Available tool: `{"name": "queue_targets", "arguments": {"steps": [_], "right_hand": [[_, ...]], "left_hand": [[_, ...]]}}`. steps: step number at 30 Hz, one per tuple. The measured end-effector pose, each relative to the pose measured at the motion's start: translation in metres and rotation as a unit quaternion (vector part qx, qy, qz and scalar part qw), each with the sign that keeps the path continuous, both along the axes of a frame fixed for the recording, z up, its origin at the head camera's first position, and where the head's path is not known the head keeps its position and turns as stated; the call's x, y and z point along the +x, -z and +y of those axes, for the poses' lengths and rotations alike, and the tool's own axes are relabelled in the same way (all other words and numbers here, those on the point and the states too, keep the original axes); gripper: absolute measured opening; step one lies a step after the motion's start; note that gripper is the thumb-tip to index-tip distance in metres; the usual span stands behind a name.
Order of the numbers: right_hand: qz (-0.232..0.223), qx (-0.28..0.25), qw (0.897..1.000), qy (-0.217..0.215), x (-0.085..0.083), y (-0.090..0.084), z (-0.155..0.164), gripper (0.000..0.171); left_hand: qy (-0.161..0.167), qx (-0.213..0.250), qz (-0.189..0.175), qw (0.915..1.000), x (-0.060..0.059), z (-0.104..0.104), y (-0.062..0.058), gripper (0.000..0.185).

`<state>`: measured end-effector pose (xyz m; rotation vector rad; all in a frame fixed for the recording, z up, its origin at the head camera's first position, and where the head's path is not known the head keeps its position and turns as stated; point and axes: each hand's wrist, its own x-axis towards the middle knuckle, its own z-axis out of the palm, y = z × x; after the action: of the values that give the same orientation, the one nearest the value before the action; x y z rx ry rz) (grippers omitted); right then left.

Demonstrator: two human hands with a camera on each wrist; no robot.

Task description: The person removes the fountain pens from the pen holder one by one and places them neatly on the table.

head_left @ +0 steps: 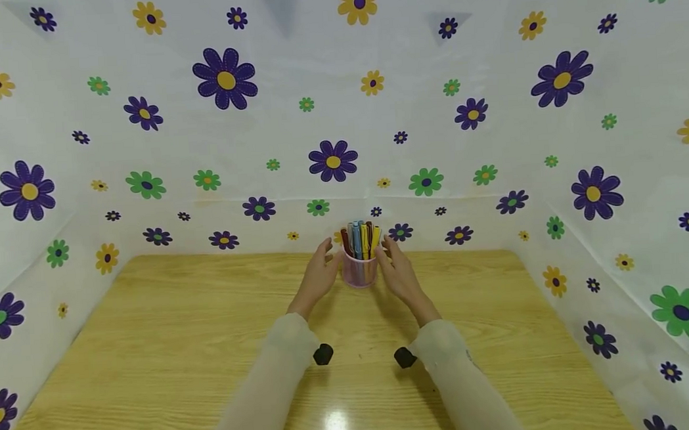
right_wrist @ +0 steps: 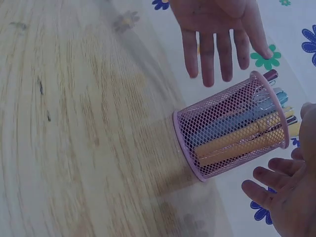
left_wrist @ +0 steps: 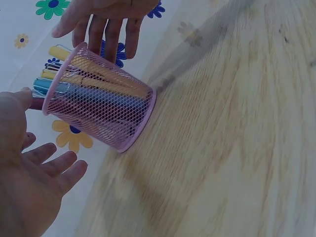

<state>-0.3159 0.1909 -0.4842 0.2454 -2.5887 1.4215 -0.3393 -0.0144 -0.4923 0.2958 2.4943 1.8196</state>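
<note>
A pink mesh pen holder (head_left: 360, 273) stands upright at the back of the wooden table, filled with several markers (head_left: 365, 239) in yellow, blue and dark red. My left hand (head_left: 320, 272) is beside its left side and my right hand (head_left: 398, 272) beside its right. In the left wrist view, the fingers of the left hand (left_wrist: 37, 173) are spread and apart from the mesh. The right hand (right_wrist: 296, 192) in the right wrist view also has its fingers extended near the holder, with a gap between. Neither hand grips anything.
The wooden table (head_left: 209, 328) meets a white sheet (head_left: 280, 127) printed with flowers, which rises at the back and both sides. A black wrist device (head_left: 323, 354) shows at the left sleeve and another black device (head_left: 405, 357) at the right sleeve.
</note>
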Motion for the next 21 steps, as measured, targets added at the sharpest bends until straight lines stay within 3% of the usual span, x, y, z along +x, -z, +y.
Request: {"name": "queue_targets", "arguments": {"steps": [9, 16, 21], "right_hand": [[-0.031, -0.021, 0.999, 0.005, -0.004, 0.005, -0.005, 0.061], [-0.022, -0.031, 0.999, 0.0, -0.006, 0.008, -0.009, 0.055], [-0.016, -0.057, 0.998, 0.004, -0.006, 0.01, -0.012, 0.052]], "left_hand": [[0.026, 0.044, -0.017, 0.9985, 0.002, 0.017, 0.004, 0.072], [0.023, 0.027, 0.004, 0.9994, -0.001, 0.022, 0.007, 0.071], [0.023, 0.048, 0.013, 0.9985, -0.002, 0.023, 0.008, 0.069]]}}
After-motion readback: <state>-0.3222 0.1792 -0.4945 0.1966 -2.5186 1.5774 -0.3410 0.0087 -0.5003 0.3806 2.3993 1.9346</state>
